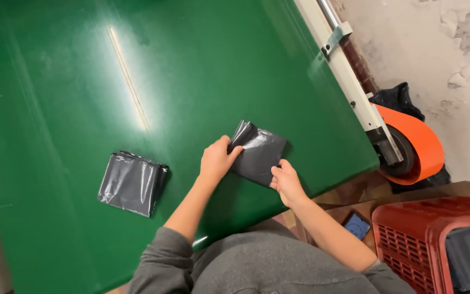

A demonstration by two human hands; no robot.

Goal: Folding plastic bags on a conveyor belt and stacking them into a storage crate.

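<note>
Folded black plastic bag (258, 154) — thin, glossy film, creased into a rough rectangle with layered edges fanned at its top left corner. It lies flat on a smooth, shiny green belt (191, 71), near the belt's front edge. Second folded bag (132, 183), same film, lies well apart to the left. White side rail (349, 81) and orange wheel guard (417, 142) sit against a peeling plaster wall (436, 49); red slatted crate (417, 239) at lower right. Left hand (217, 159) presses the bag's left edge, fingers curled on it; right hand (288, 182) pinches the lower right corner.
</note>
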